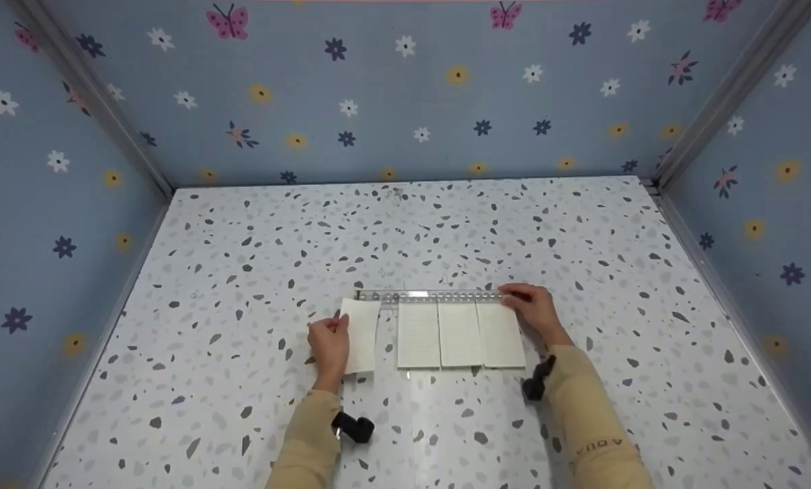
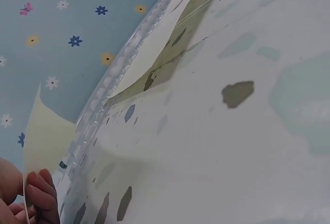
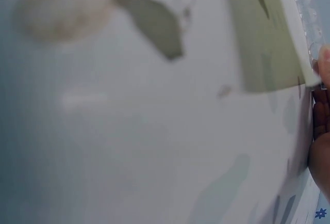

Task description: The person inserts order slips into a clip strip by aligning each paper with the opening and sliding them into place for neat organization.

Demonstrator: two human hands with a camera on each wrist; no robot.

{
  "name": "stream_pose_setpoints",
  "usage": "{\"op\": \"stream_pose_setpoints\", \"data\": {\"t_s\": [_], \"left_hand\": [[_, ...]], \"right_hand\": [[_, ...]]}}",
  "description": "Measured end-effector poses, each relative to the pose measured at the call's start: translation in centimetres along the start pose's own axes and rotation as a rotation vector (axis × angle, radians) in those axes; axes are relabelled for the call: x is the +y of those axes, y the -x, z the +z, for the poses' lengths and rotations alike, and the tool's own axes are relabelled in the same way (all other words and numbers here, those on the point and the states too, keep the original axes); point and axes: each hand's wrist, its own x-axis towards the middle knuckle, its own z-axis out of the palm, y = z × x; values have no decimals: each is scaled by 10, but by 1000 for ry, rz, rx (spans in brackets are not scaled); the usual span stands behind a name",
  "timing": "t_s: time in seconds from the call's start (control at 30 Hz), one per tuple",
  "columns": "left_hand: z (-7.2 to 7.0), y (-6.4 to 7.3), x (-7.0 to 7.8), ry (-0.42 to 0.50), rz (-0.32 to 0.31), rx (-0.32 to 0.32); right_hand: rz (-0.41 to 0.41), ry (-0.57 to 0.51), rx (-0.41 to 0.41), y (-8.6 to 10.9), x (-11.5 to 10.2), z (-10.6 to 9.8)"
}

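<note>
My left hand (image 1: 331, 343) pinches the left edge of a pale cream paper slip (image 1: 361, 336), its face turned up. The slip's top lies at the left end of a long clear plastic ruler-like strip (image 1: 416, 295) with a row of round shapes along it. Three more cream slips (image 1: 458, 336) hang side by side below that strip, a gap separating them from the held one. At the strip's right end my right hand (image 1: 538, 312) grips the strip, thumb by the last slip's top corner. In the left wrist view the held slip (image 2: 49, 136) bends upward.
A white speckled tabletop (image 1: 242, 407) lies under everything. Blue flowered panels (image 1: 405, 88) stand behind it and along both sides. Black wrist cameras (image 1: 354, 428) sit on both sleeves, near the table.
</note>
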Motion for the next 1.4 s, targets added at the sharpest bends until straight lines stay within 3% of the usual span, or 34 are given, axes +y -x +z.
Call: {"op": "stream_pose_setpoints", "data": {"t_s": [0.3,0.8,1.4], "left_hand": [[6,4,0,4,-62,-27],[14,6,2,6,-115,-42],[20,7,4,-8,-104,-54]], "right_hand": [[-42,-3,0,1,-1,-1],[-35,0,0,0,1,0],[-26,5,14,0,2,0]]}}
